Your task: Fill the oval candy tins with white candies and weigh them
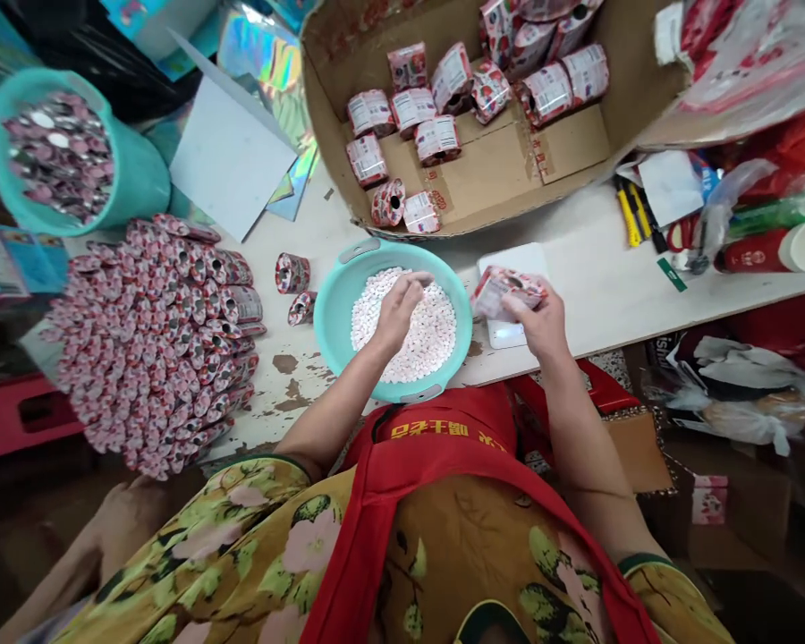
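Note:
My left hand (401, 309) is over the teal basin (328, 326), above many small white pieces (436, 335). Its fingers are bent together, and whether they pinch a piece is too small to tell. To the right of the basin, my right hand (543, 322) grips a red and white printed packet (506, 291). This packet is held above a flat white device (506, 335) on the table. Two similar packets stand left of the basin, one (292, 273) behind the other (301, 309).
A large cardboard box (470, 197) with several packets stands behind the basin. At the left are a big pile of packets (161, 349) and a teal bucket (138, 170) of small pieces. Yellow cutters (627, 215) and a red cup (755, 255) lie at the right.

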Action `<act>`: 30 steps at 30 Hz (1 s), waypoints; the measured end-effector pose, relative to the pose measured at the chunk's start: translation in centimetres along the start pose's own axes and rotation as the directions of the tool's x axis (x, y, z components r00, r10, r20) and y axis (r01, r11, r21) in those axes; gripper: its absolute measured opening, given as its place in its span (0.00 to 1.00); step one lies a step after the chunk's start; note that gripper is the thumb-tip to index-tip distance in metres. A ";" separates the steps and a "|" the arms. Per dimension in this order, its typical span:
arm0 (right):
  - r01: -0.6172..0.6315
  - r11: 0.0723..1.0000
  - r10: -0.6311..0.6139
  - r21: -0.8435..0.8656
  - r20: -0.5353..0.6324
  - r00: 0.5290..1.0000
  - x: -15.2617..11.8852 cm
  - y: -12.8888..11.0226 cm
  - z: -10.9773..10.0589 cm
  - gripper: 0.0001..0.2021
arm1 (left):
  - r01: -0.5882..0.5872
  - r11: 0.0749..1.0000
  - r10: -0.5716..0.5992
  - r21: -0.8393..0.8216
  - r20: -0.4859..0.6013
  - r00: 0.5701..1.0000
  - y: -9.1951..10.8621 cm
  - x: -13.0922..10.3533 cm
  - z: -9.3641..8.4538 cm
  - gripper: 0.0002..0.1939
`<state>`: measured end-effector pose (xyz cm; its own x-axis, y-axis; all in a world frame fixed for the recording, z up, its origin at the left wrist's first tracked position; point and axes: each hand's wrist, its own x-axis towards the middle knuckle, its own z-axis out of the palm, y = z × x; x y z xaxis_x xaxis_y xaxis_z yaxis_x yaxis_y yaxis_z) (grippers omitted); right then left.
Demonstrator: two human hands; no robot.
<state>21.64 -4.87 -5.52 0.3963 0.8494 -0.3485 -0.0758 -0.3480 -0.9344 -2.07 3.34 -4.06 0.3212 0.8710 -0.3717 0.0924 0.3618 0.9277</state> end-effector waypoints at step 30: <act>-0.359 0.928 0.370 -0.099 0.351 0.860 -5.9 -1.0 5.2 0.24 | 0.627 0.523 -0.448 -0.577 0.440 0.778 -1.6 0.6 1.6 0.10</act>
<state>14.62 -7.52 -2.94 -0.0081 0.7414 -0.6711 -0.1224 -0.6668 -0.7352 -0.56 2.78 -5.69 0.6231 0.3695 -0.6894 -0.2937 0.9274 0.2316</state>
